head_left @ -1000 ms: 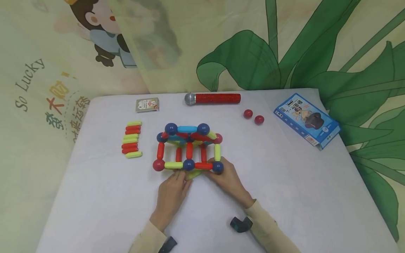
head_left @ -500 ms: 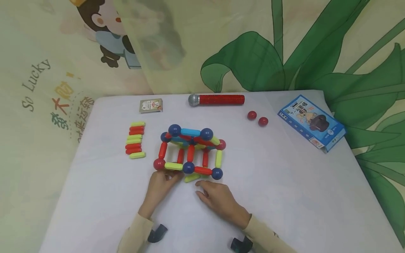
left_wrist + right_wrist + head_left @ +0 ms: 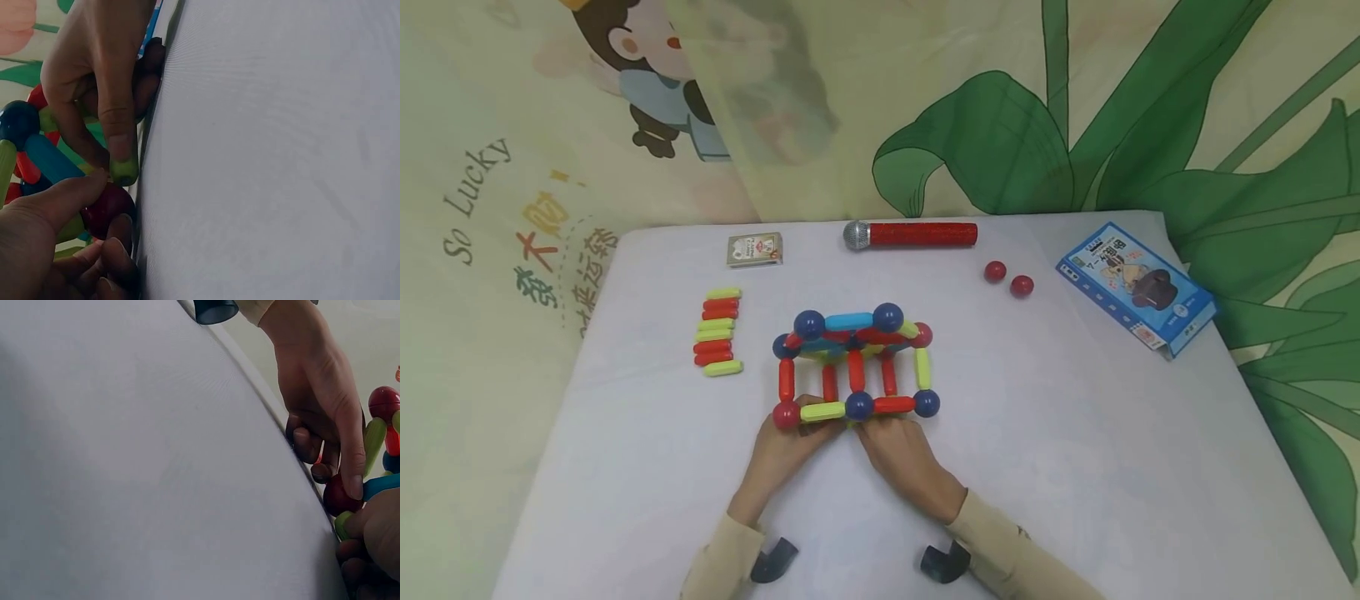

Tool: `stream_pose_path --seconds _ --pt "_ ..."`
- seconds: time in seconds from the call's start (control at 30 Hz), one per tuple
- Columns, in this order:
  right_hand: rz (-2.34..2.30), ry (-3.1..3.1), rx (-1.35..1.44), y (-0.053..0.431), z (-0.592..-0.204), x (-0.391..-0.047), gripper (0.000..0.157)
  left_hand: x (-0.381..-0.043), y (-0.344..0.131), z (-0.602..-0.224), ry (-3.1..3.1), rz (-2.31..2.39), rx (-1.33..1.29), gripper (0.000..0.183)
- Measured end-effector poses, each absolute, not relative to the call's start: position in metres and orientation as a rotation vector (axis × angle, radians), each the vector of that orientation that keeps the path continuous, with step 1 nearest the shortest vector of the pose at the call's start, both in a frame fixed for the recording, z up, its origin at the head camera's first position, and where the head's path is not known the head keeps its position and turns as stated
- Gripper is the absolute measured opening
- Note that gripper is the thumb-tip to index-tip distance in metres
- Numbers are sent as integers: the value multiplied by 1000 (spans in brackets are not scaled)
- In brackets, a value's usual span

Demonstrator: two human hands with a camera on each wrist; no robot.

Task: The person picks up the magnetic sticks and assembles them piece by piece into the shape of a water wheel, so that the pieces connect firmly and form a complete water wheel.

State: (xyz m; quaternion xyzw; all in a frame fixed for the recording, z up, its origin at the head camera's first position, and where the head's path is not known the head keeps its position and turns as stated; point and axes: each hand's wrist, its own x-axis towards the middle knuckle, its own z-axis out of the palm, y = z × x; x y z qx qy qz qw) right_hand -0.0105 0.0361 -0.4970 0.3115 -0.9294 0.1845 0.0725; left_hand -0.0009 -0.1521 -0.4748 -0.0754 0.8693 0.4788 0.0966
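Note:
A frame of magnetic rods and balls [image 3: 857,371] stands mid-table, in red, yellow-green and light blue rods with dark blue and red balls. At its near lower side, my left hand [image 3: 782,457] pinches a dark red ball [image 3: 110,211] between thumb and fingers, as the left wrist view shows. My right hand [image 3: 908,467] pinches a short yellow-green rod [image 3: 125,171] whose end is right beside that ball. In the right wrist view the rod and the ball [image 3: 340,497] lie close together; whether they touch is hard to tell. The frame's upper parts hide both hands' fingertips in the head view.
Loose red and yellow-green rods [image 3: 718,332] lie in a column at left. Towards the back are a small card box [image 3: 755,249], a red microphone [image 3: 917,234] and two red balls [image 3: 1022,286]. A blue box [image 3: 1138,287] lies at right.
My right hand came away from the frame's right side, then moved left and in under its near edge, onto the yellow-green rod. My left hand shifted left to the red ball. The frame turned slightly.

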Motion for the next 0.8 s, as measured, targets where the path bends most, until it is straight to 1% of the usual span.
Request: stream_pose_path --seconds 0.33,0.57,0.67,0.8 --pt "472 -2786 924 32 -495 -14 16 1 -150 -472 2534 1462 -246 35" --pt "505 -2766 891 31 -496 -16 12 2 -147 -475 2514 1516 -293 45" --pt "491 -2776 884 30 -497 -16 12 2 -146 -475 2518 1542 -292 44" --pt "456 -2790 874 29 -498 -16 10 2 -146 -475 2515 1558 -287 37"
